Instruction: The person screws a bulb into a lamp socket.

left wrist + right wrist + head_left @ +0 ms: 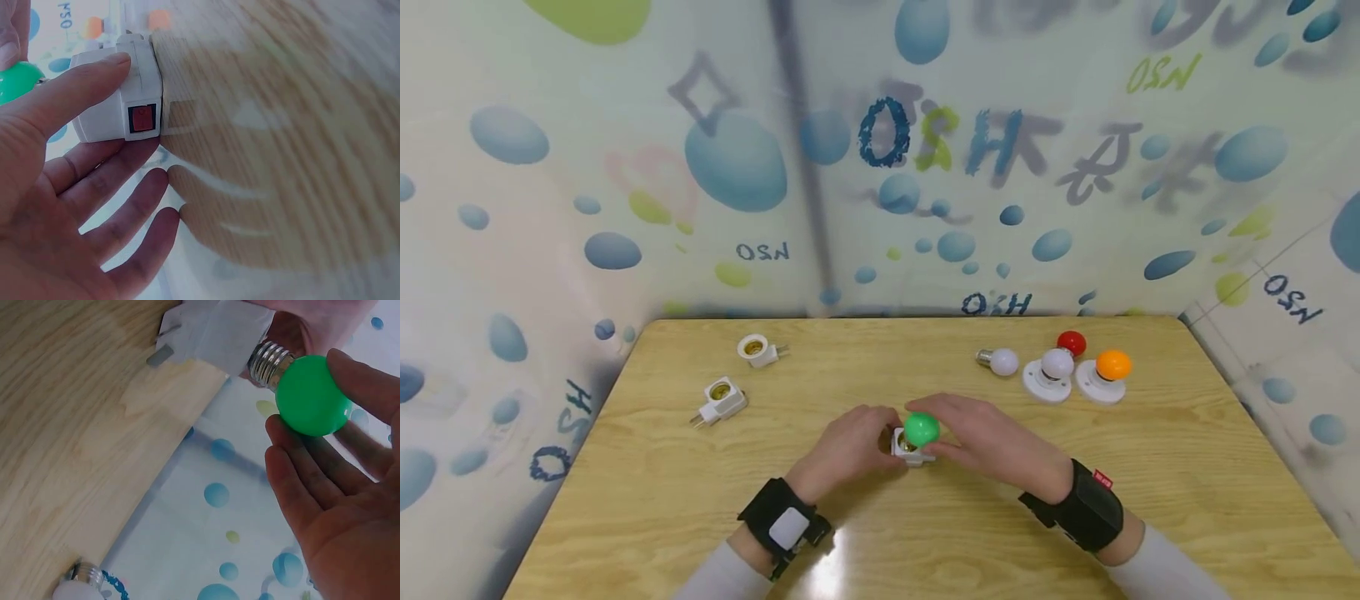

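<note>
Pale sleeves [726, 577] come in along the bottom edge of the frame, with black wristbands [1086, 504] above them. Just below centre, the left hand [854, 446] grips a white socket [913, 458] on the table [625, 500], thumb on one side and fingers on the other; the left wrist view shows a red switch [143, 118] on its end.

From the right, the right hand [988, 437] holds a green bulb [921, 429] between thumb and fingers, right over the socket. In the right wrist view its metal screw base [272, 365] points at the socket's mouth; whether the thread has gone in, I cannot tell.

At the left of the table lie two more sockets with prongs: a round socket [763, 358] towards the back edge, and a square socket [730, 407] nearer.

Towards the upper right of the table, a loose white bulb [1004, 362] lies on its side. Beside it, a second white bulb [1057, 364] and an orange bulb [1113, 364] stand in round white bases [1045, 392], with a red bulb [1072, 342] just behind them. Blue and green spots cover the backdrop [850, 50] across the top.
</note>
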